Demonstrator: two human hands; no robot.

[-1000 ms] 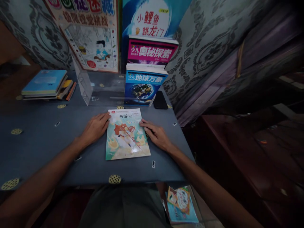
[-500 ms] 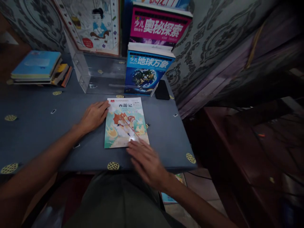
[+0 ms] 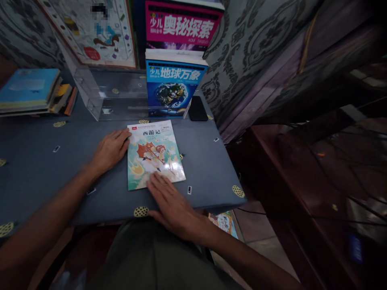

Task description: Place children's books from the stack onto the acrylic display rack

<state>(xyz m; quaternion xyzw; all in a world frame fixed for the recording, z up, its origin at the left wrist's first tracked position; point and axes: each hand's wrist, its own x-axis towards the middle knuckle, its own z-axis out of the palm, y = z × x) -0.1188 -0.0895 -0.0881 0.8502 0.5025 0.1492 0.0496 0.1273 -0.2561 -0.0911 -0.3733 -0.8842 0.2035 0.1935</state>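
Note:
A thin paperback book with a green and white illustrated cover lies closed and slightly turned on the grey-blue tablecloth. My left hand rests on the table with its fingertips touching the book's upper left edge. Its fingers are stretched out and hold nothing. My right hand reaches over the front edge of the table, its extended fingers lying flat on the lower part of the cover. The thumb stands apart from the other fingers. Neither hand is wrapped around the book.
Behind the book stands a clear acrylic rack holding a blue book, a pink book and a picture book. A black phone lies beside it. Stacked books sit at left; another book is below the table.
The camera view has shifted, so the table things sit further left. My right hand has slid left along the book's lower edge. My left hand stays at the book's left edge.

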